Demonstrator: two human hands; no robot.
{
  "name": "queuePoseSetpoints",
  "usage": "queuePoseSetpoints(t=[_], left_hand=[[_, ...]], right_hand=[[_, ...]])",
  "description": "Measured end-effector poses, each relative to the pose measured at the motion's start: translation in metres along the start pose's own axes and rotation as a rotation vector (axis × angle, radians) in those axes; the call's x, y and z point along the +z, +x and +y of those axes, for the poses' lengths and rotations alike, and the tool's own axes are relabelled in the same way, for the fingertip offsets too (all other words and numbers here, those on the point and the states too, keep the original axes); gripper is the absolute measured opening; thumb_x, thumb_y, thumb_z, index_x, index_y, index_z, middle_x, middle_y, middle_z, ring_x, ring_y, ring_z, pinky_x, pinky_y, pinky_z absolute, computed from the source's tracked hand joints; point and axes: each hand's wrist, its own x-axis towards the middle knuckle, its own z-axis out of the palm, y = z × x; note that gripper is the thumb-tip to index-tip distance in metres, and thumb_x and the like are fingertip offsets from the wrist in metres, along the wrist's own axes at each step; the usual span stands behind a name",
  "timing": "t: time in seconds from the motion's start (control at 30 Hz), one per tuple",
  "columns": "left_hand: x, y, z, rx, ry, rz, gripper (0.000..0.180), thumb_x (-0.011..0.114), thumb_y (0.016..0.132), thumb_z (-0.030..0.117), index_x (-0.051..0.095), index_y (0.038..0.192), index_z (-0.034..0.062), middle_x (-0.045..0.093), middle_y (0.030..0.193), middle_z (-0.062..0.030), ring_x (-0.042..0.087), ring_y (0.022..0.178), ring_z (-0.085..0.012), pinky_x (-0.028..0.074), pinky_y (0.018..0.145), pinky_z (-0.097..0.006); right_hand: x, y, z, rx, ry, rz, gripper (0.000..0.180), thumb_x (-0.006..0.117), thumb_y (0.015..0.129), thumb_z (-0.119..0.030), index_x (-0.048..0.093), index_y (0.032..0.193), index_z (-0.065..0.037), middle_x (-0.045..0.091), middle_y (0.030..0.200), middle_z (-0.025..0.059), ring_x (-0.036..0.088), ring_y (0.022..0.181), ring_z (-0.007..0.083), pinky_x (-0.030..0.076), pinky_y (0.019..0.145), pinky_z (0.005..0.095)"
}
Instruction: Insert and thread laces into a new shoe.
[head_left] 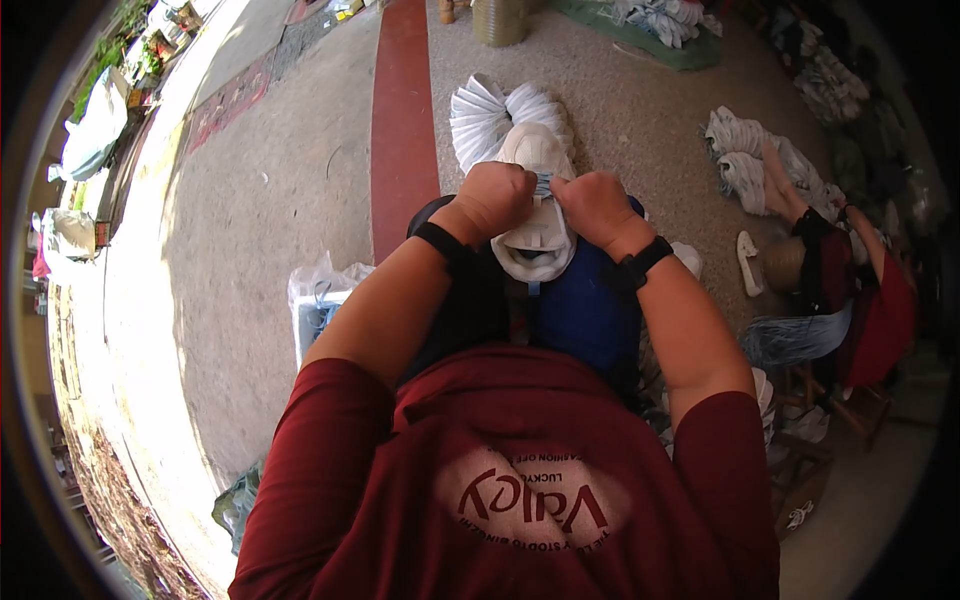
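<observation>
A white sneaker (pixel 537 262) rests over my blue-trousered knees, its toe pointing away from me and its collar opening toward me. Light blue shoelace (pixel 543 187) runs in short rows across its front. My left hand (pixel 494 203) is closed at the left edge of the lacing, fingers pinched on the lace. On the opposite edge my right hand (pixel 604 212) is likewise closed, thumb and fingers pinching the lace. The lace ends are hidden inside both fists. Just beyond the toe lies a fanned stack of white shoe pieces (pixel 480 122) on the floor.
A white box (pixel 303 325) with plastic film and blue laces stands left of my knees. At right sits another person in red (pixel 885 325) beside a blue lace bundle (pixel 800 337), a loose white shoe (pixel 748 262) and white piles (pixel 742 178). A tin (pixel 500 22) stands ahead.
</observation>
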Motion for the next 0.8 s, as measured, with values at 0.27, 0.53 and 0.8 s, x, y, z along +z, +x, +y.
queuePoseSetpoints(t=[0.27,0.53,0.8], left_hand=[[-0.005,-0.025,-0.015,0.214,-0.241,-0.006,0.012,0.058,0.076,0.016,0.062,0.074,0.005,0.062,0.078,-0.0094,0.061,0.072,-0.028,0.049,0.065,-0.037],[0.008,-0.027,-0.006,-0.12,-0.429,0.304,0.02,0.06,0.077,0.014,0.063,0.095,0.0047,0.061,0.091,-0.012,0.059,0.085,-0.0307,0.048,0.077,-0.038],[0.013,-0.021,-0.004,-0.103,-0.203,0.23,0.01,0.05,0.08,0.011,0.058,0.083,0.0043,0.061,0.081,-0.0149,0.059,0.079,-0.0346,0.048,0.07,-0.041]], right_hand=[[-0.01,-0.036,0.0,-0.423,-0.07,-0.015,0.023,0.055,0.076,-0.01,0.055,0.097,-0.002,0.054,0.051,0.0068,0.057,0.046,0.0245,0.046,0.043,0.0336],[-0.005,-0.012,-0.021,0.015,0.467,0.197,0.008,0.054,0.075,-0.006,0.062,0.075,-0.005,0.057,0.065,0.0148,0.059,0.067,0.0325,0.048,0.06,0.0399],[0.018,0.004,-0.022,0.187,0.456,0.126,0.008,0.055,0.071,-0.003,0.062,0.075,-0.004,0.059,0.082,0.0189,0.059,0.076,0.0365,0.048,0.067,0.0426]])
